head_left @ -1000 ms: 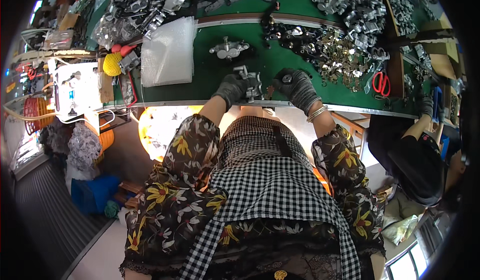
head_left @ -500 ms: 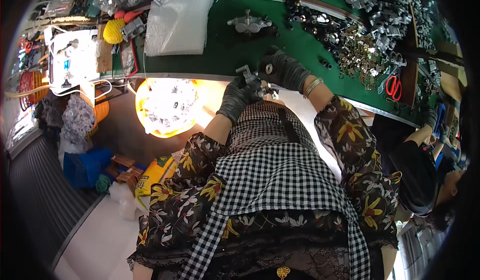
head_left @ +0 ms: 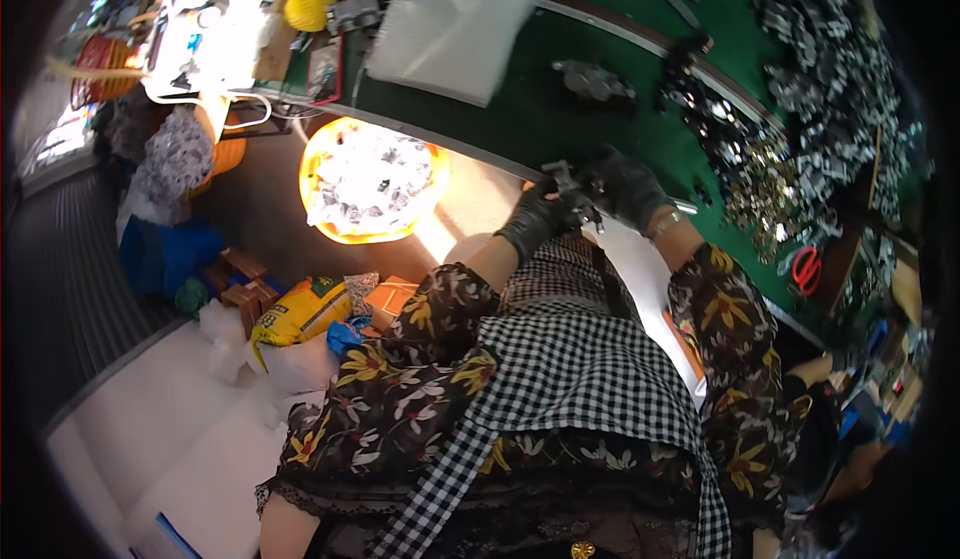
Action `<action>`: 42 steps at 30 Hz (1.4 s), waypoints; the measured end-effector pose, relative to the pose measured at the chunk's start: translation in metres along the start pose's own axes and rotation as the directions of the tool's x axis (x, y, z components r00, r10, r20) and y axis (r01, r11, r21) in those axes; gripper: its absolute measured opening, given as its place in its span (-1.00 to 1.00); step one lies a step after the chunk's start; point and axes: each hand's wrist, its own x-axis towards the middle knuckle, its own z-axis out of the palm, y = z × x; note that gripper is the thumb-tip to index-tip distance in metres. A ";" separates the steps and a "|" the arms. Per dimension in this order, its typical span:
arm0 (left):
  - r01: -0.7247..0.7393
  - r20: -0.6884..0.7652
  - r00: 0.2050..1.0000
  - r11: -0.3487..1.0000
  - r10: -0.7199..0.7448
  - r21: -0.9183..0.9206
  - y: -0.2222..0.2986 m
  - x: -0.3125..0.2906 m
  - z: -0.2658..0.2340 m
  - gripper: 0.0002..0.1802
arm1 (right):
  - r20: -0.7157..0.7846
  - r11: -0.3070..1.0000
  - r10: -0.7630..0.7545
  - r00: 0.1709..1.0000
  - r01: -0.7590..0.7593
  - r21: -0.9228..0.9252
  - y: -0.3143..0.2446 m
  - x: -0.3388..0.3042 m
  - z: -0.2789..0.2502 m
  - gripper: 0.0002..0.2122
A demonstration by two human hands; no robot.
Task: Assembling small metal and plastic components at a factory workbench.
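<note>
Head view: I see both gloved hands meeting just above the middle of the frame, at the near edge of the green table. My left hand, in a dark glove, is curled closed around the lower end of a small metal part. My right hand, also in a dark glove, is closed on the same part from the right, so the piece sits between the two hands, touching both. I cannot tell the part's exact shape; it is small and blurred, a grey metal fitting with bits sticking out.

On the table, up and to the right of the hands, lies a big heap of similar metal parts, spreading to the right rim. A single grey fitting lies alone on the green surface above the hands. A stack of clear plastic bags lies at upper centre. Red-handled scissors lie at the right, near the table edge. A yellow ball-like thing sits at the upper left. Below the table, left of the hands, an orange basin holds shiny pieces.
</note>
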 end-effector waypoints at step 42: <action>0.109 -0.033 0.993 0.758 -0.115 0.644 0.041 -0.002 0.032 -0.78 | 0.012 0.941 0.329 0.944 -0.329 0.079 -0.005 -0.010 -0.005 -0.77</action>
